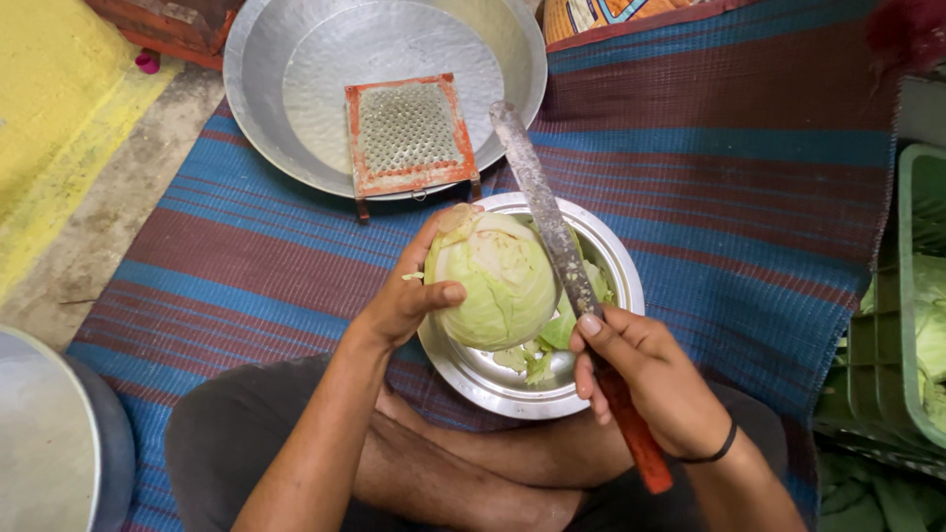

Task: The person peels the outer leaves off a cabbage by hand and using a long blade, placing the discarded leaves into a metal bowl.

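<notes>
My left hand (409,296) grips a pale green cabbage (498,281) and holds it over a small steel bowl (611,271). My right hand (645,379) is closed around the red handle of a long knife (552,222). Its worn blade lies against the right side of the cabbage and points away from me. Cut cabbage leaves (537,360) lie in the bowl under the head.
A large metal basin (286,69) holding a red-framed grater (409,133) sits ahead on the striped blue and maroon mat (739,167). A green crate (902,325) with cabbages stands at the right. Another metal vessel (49,443) is at the lower left. My crossed legs are below the bowl.
</notes>
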